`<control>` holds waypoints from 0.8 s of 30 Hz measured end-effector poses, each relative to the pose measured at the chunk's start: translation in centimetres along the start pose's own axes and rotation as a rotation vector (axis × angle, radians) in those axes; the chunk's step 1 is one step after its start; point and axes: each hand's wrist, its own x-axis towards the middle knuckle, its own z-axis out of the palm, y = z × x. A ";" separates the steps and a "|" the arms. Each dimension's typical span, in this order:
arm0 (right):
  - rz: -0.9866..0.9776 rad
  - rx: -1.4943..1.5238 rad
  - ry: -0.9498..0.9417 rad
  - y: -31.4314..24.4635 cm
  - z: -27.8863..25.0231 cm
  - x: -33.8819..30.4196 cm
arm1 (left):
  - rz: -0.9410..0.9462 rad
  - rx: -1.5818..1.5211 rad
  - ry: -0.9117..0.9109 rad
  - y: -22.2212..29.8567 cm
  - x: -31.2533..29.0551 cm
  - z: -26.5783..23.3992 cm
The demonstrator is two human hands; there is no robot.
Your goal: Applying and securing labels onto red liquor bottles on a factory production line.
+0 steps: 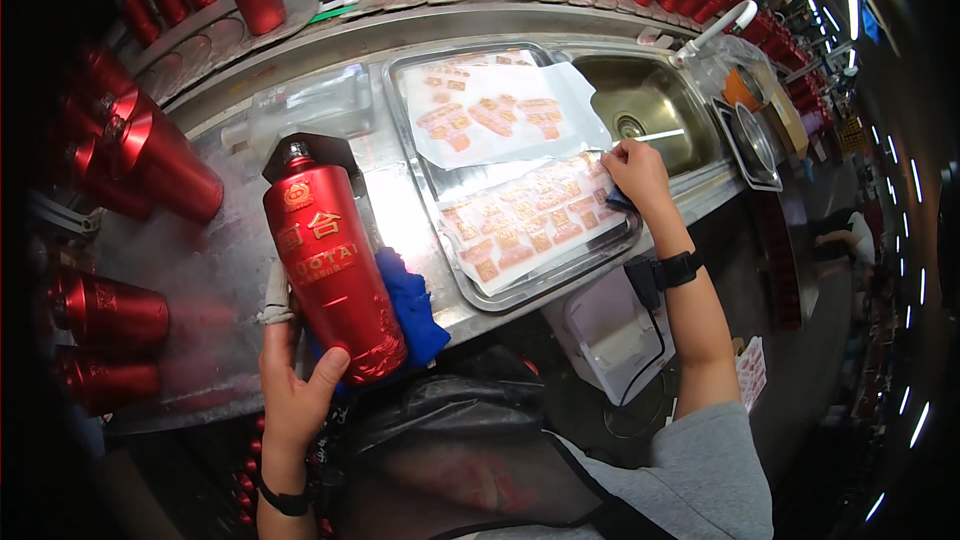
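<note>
A glossy red bottle (325,260) with gold markings leans on a blue cloth (408,305). My left hand (298,380) grips its lower part, thumb across the front; a white covering wraps a finger. Behind the bottle's neck shows a dark angular stand (342,152). Over at the metal tray (468,298), my right hand (637,178) pinches the upper right corner of a sheet of red and gold decals (525,225). Something dark blue (620,201) sits under that palm. A second, whiter decal sheet (500,110) lies farther back in the tray.
Several red bottles (165,155) lie or stand at the left, and more ride a conveyor (410,2) along the back. Right of the tray is a sink (640,100) with a white faucet (722,30). A clear plastic box (310,105) stands behind the bottle; a white bin (610,335) stands below.
</note>
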 end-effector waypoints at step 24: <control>-0.016 1.083 -0.637 -20.7 -3.8 -17.1 | 0.086 0.115 -0.049 -0.7 -0.2 -1.7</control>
